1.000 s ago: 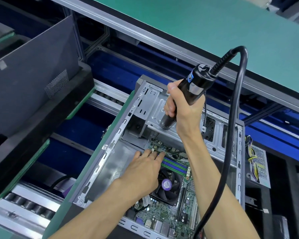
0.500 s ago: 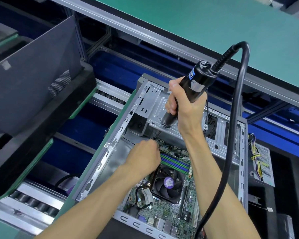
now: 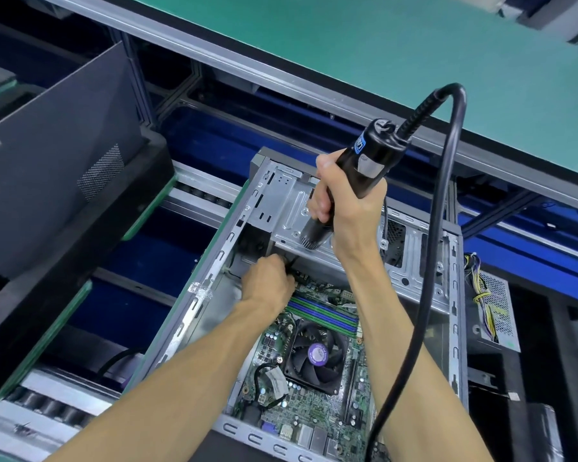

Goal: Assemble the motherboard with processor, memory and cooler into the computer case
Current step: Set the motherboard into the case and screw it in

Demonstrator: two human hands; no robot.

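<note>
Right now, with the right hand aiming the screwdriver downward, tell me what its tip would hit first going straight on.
Probably the motherboard's top edge, beside the left hand. The right hand points the electric screwdriver down past the drive cage, but the bit is hidden and depth is unclear.

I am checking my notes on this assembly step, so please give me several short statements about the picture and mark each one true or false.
1. The right hand grips a black electric screwdriver. True.
2. The cooler fan lies outside the computer case. False: it sits on the motherboard inside the case.
3. The left hand is at the far corner of the motherboard, near the memory slots. True.
4. The screwdriver has no cable. False: a thick black cable arcs from its top.
5. The bench behind the case is red. False: it is green.
</note>
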